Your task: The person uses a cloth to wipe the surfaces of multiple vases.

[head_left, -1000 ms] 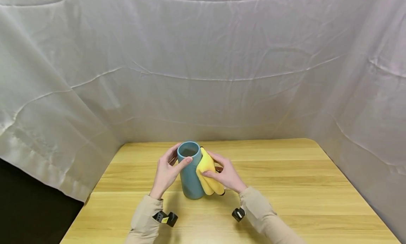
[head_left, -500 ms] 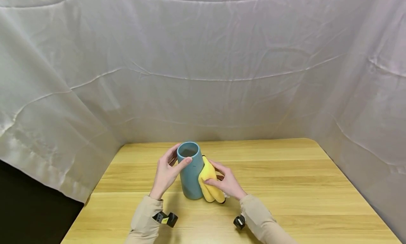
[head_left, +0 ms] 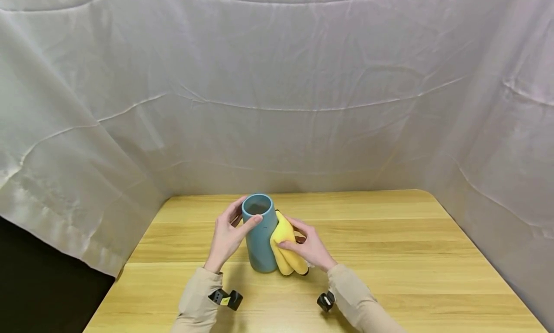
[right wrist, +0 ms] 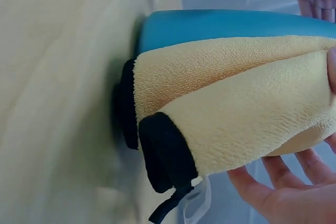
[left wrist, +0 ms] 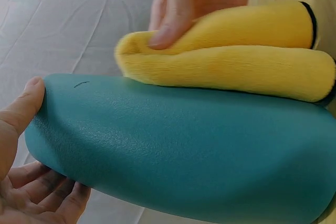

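Observation:
A tall blue-green vase (head_left: 261, 246) stands upright on the wooden table, its round mouth facing up. My left hand (head_left: 226, 236) grips it near the rim, thumb on the front and fingers around the far side. A short dark mark shows high on its wall in the left wrist view. My right hand (head_left: 312, 246) pinches a folded yellow cloth (head_left: 285, 244) against the vase's right side. Dark edging and a clear tag hang at the cloth's lower end in the right wrist view (right wrist: 168, 156). The inside of the vase is mostly in shadow.
The light wood table (head_left: 389, 256) reaches well to the right of the hands. A pale grey curtain (head_left: 294, 131) hangs behind it and at both sides. Each sleeved wrist carries a small black camera (head_left: 235, 300).
My right hand and the cloth have slid down the vase's right side, uncovering the small dark mark, and rise slightly at the end. My left hand and the vase stay put.

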`<control>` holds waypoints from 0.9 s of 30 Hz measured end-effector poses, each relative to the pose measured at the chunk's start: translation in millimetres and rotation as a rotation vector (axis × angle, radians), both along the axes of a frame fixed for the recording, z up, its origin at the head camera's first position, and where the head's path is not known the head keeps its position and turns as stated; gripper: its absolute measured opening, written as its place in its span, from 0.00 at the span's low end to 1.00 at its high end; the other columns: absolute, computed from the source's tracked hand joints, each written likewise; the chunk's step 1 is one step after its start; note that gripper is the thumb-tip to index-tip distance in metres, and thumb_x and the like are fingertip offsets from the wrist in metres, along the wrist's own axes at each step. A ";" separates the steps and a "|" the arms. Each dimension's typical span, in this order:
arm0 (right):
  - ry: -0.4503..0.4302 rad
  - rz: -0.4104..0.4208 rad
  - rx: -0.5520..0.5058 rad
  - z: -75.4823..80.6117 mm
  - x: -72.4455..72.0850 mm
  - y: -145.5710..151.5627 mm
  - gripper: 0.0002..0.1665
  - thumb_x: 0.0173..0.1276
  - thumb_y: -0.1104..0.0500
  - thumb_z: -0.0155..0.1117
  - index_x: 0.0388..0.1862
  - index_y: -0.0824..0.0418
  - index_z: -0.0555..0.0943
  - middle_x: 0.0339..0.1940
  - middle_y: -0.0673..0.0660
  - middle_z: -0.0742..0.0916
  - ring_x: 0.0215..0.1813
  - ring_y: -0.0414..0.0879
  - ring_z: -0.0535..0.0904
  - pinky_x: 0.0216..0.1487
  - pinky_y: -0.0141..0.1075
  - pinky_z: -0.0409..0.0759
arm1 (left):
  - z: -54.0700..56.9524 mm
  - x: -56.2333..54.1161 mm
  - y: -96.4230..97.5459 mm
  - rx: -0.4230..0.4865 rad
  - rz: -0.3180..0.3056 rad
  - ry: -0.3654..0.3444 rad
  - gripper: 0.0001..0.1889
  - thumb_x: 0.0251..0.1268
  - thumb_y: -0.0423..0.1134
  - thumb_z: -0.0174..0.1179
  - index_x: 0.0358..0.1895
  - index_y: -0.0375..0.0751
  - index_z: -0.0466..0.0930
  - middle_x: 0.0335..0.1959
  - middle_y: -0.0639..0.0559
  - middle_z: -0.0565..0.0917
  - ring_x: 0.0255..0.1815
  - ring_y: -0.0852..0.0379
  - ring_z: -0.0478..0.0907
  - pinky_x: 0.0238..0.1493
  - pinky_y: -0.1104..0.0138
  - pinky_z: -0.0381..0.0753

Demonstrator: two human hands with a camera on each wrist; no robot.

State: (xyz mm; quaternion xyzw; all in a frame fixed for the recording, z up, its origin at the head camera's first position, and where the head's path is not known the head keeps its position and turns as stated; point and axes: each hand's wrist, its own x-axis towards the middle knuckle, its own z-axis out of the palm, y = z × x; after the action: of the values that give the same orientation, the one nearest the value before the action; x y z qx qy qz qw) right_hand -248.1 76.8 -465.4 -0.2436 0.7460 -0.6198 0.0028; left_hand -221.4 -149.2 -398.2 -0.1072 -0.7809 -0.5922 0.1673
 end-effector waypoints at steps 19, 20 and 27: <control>0.114 -0.008 0.006 66.6 -2.9 -9.6 0.39 0.62 0.59 0.76 0.73 0.50 0.74 0.67 0.57 0.81 0.59 0.49 0.78 0.54 0.45 0.81 | -1.0 -1.2 0.0 0.005 -0.003 0.002 0.32 0.60 0.36 0.72 0.68 0.39 0.74 0.63 0.40 0.82 0.69 0.43 0.77 0.71 0.50 0.72; 0.113 -0.008 0.011 67.2 -2.9 -9.6 0.40 0.62 0.59 0.76 0.72 0.50 0.74 0.67 0.57 0.81 0.59 0.49 0.78 0.54 0.46 0.81 | -0.9 -1.3 -0.1 0.004 -0.005 0.001 0.31 0.60 0.36 0.72 0.68 0.39 0.74 0.63 0.40 0.82 0.69 0.43 0.76 0.71 0.50 0.72; 0.105 -0.010 0.016 63.7 -2.0 -9.0 0.39 0.62 0.60 0.75 0.73 0.49 0.74 0.68 0.56 0.81 0.60 0.52 0.78 0.55 0.47 0.81 | -0.8 -0.9 -0.3 0.004 0.000 0.002 0.32 0.59 0.37 0.73 0.68 0.38 0.74 0.63 0.39 0.82 0.68 0.41 0.77 0.70 0.49 0.72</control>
State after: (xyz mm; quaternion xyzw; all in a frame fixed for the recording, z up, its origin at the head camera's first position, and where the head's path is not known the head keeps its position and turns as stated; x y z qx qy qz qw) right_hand -250.1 67.8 -401.7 -0.2720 0.7513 -0.6001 -0.0378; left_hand -222.4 -149.5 -399.0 -0.1074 -0.7796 -0.5936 0.1681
